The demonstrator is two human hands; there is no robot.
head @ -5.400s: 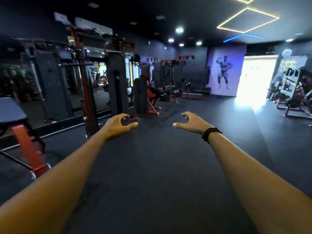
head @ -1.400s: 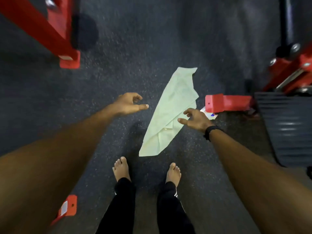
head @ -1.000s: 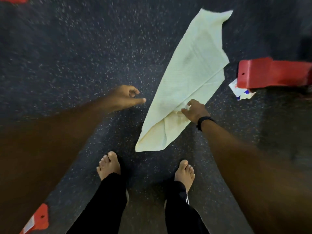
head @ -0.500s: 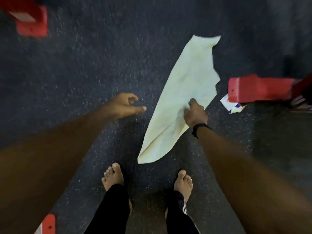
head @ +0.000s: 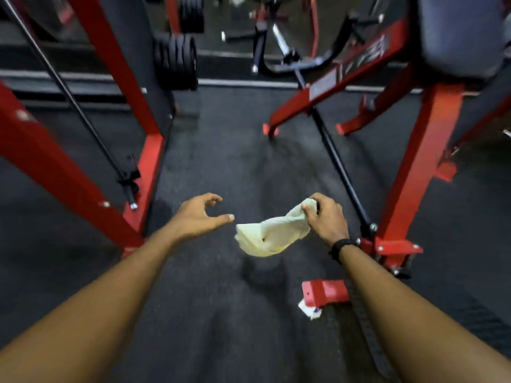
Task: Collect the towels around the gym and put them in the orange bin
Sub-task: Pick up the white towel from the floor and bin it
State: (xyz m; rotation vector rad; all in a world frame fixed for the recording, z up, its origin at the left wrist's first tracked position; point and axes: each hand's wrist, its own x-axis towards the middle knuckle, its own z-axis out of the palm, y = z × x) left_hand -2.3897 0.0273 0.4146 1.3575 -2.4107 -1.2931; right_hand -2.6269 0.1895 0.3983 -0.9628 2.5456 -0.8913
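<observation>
Towel between red machine frames.

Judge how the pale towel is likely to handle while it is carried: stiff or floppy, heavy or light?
Probably floppy: the towel sags in loose folds below the right hand gripping one end. Likely light, since one hand's fingers hold it clear of the floor.

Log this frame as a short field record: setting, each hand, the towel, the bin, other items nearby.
setting: gym floor between red machine frames
right hand: fingers pinch the pale yellow-green towel at one end
towel: off the floor, hanging bunched from that hand
left hand: holds nothing, fingers loosely curved, beside the towel, not touching
orange bin: not in view
other: black wristband on right wrist; weight plates on rack; white scrap by a red foot
</observation>
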